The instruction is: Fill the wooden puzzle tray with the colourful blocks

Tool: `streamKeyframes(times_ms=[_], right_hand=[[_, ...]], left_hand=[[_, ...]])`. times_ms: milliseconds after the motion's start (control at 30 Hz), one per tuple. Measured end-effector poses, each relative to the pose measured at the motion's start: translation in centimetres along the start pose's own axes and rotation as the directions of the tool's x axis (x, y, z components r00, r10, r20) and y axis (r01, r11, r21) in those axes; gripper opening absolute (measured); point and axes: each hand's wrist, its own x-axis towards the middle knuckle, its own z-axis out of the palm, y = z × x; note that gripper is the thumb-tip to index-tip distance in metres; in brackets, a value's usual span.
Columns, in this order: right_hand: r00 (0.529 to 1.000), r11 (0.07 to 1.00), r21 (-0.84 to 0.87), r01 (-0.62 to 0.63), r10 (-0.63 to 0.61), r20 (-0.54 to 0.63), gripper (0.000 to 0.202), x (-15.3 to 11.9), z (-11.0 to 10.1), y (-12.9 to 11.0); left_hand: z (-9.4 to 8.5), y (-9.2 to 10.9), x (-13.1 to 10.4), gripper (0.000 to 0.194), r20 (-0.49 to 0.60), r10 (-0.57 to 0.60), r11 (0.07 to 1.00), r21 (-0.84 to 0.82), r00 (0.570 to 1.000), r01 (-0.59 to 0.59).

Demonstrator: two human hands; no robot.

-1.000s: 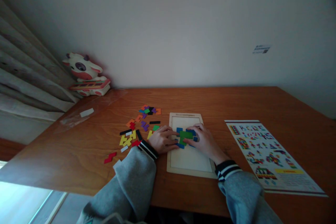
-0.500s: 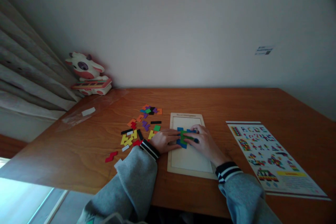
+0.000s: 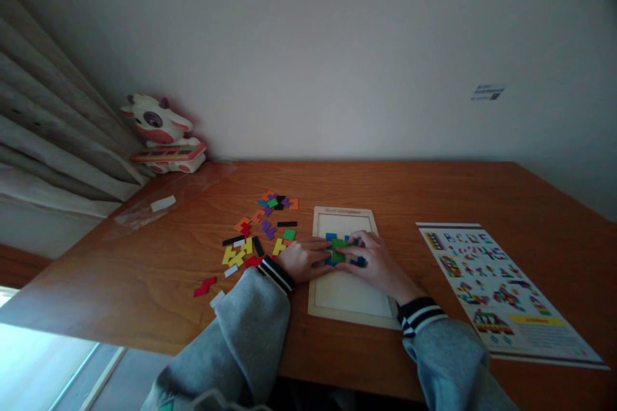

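A wooden puzzle board (image 3: 354,302) with a pale inner field lies on the table in front of me. On its upper half sit several blue puzzle pieces (image 3: 331,237), partly covered by my fingers. A green puzzle piece (image 3: 339,250) is among them, between my two hands. My left hand (image 3: 307,258) rests at the left side of these pieces, fingers stretched out and touching their edge. From the right, my right hand (image 3: 373,260) has its thumb and fingers on the green piece. The undersides of both hands are hidden.
Loose coloured puzzle pieces (image 3: 234,257) are scattered left of the board. A printed pattern sheet (image 3: 506,295) lies on the right. A toy cow keyboard (image 3: 168,154) stands at the back left, near clear plastic wrapping (image 3: 139,218) and a curtain (image 3: 58,122).
My right fingers have shifted slightly around the green piece, the thumb now lower along its near edge. Less blue shows below it. My left hand stays nearly still.
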Motion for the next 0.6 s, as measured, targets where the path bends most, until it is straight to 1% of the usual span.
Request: streamKeyframes(times_ms=[200, 433, 500, 600], right_hand=[[1.000, 0.999, 0.040, 0.024, -0.024, -0.006, 0.018, -0.07, 0.01, 0.47], [1.000, 0.999, 0.032, 0.008, -0.007, -0.010, 0.022, -0.03, -0.13, 0.21], [1.000, 0.999, 0.040, 0.004, -0.004, -0.009, 0.022, -0.03, -0.10, 0.25], [1.000, 0.999, 0.038, 0.006, -0.006, -0.011, 0.018, -0.07, 0.04, 0.47]], left_hand=[[0.18, -0.17, -0.15, 0.035, 0.012, -0.035, 0.999, -0.022, 0.999, 0.035], [0.19, -0.32, -0.02, 0.040, -0.006, -0.039, 0.997, -0.067, 0.999, 0.039], [0.21, -0.33, -0.04, 0.039, -0.011, -0.041, 0.997, -0.067, 0.999, 0.040], [0.22, -0.35, -0.10, 0.035, -0.011, -0.037, 0.998, -0.050, 0.999, 0.037]])
